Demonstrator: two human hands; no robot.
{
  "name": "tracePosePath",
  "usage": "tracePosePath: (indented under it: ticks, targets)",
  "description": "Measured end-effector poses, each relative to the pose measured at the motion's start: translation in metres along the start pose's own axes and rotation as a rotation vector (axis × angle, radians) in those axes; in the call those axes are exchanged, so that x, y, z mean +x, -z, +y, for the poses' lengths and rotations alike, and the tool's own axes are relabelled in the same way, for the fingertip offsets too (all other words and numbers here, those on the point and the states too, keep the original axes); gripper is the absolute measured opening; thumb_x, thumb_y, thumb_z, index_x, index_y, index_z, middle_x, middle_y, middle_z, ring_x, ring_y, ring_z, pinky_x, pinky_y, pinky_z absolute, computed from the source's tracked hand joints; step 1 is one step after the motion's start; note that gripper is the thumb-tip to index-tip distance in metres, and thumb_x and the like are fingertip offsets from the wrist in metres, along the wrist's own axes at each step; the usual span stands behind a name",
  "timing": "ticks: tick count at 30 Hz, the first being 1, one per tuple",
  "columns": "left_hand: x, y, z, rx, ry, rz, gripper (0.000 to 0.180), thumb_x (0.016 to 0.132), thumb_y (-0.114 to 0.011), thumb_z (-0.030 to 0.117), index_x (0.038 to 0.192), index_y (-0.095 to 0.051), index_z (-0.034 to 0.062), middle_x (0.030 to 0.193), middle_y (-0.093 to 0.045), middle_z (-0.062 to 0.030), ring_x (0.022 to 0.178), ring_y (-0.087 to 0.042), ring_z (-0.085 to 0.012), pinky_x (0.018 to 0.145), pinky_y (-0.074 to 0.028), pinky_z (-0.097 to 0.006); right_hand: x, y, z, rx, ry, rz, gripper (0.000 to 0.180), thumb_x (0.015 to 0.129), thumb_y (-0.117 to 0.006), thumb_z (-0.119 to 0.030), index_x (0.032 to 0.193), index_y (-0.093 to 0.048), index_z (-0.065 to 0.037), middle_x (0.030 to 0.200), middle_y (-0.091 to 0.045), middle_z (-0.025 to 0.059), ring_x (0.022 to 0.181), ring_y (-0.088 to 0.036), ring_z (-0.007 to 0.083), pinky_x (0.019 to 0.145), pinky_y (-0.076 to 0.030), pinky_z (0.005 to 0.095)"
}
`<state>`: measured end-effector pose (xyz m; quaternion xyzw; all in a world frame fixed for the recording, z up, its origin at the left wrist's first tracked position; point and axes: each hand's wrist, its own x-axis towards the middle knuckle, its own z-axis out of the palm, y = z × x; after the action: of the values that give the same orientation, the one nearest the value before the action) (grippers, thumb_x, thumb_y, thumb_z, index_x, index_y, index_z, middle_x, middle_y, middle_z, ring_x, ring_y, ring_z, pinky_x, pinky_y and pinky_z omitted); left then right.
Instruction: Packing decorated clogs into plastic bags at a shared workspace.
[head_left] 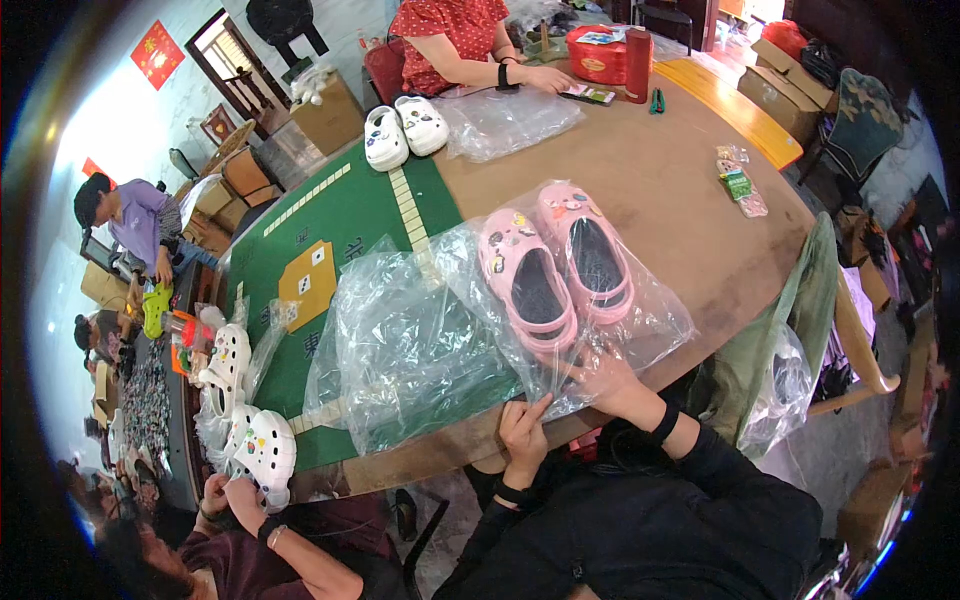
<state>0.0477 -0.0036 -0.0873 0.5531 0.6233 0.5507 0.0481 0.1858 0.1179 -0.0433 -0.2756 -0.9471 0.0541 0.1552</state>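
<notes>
A pair of pink clogs with small decorative charms lies inside a clear plastic bag on the table, toes pointing away from me. My left hand is at the bag's near edge, its fingers closed on the plastic. Close to the clog heels, my right hand grips the same bag near its mouth, some fingertips hidden by shiny film. Left of the clogs, more crumpled clear plastic bags are spread over the green mat.
White clogs stand at the far side by another plastic sheet. A person in red sits across, near a red bag and a red bottle. At left, another person handles a white clog. A small packet lies right.
</notes>
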Motion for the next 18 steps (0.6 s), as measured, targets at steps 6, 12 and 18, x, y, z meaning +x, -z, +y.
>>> tracePosePath:
  ticks: [6, 12, 18]
  targets:
    - [-0.001, 0.000, -0.005, -0.034, -0.006, 0.014, 0.034, 0.073, -0.053, -0.010, 0.101, -0.069, 0.0030, 0.065, -0.043, -0.0090, 0.061, -0.044, -0.0224, 0.058, -0.037, -0.030, 0.010, -0.004, 0.003, -0.014, 0.050, 0.067, 0.065, 0.076, -0.060, -0.027, 0.137, -0.042, -0.033, 0.122, -0.051, 0.0159, 0.111, -0.052, 0.0320, 0.087, -0.046, 0.0463]
    - [0.003, 0.001, -0.001, -0.001, -0.014, -0.012, 0.036, 0.073, -0.051, -0.011, 0.103, -0.068, 0.0021, 0.062, -0.040, -0.0097, 0.059, -0.042, -0.0224, 0.056, -0.036, -0.031, 0.024, -0.007, -0.010, -0.044, -0.053, -0.073, 0.060, 0.079, -0.056, -0.021, 0.137, -0.042, -0.031, 0.121, -0.050, 0.0201, 0.107, -0.053, 0.0368, 0.088, -0.047, 0.0470]
    - [0.003, -0.002, -0.003, 0.035, -0.052, -0.072, 0.032, 0.072, -0.054, -0.009, 0.098, -0.068, 0.0024, 0.062, -0.042, -0.0102, 0.058, -0.044, -0.0247, 0.054, -0.037, -0.033, 0.026, -0.018, -0.013, 0.002, -0.169, -0.265, 0.051, 0.083, -0.052, -0.020, 0.133, -0.048, -0.029, 0.126, -0.043, 0.0213, 0.112, -0.047, 0.0404, 0.088, -0.048, 0.0450]
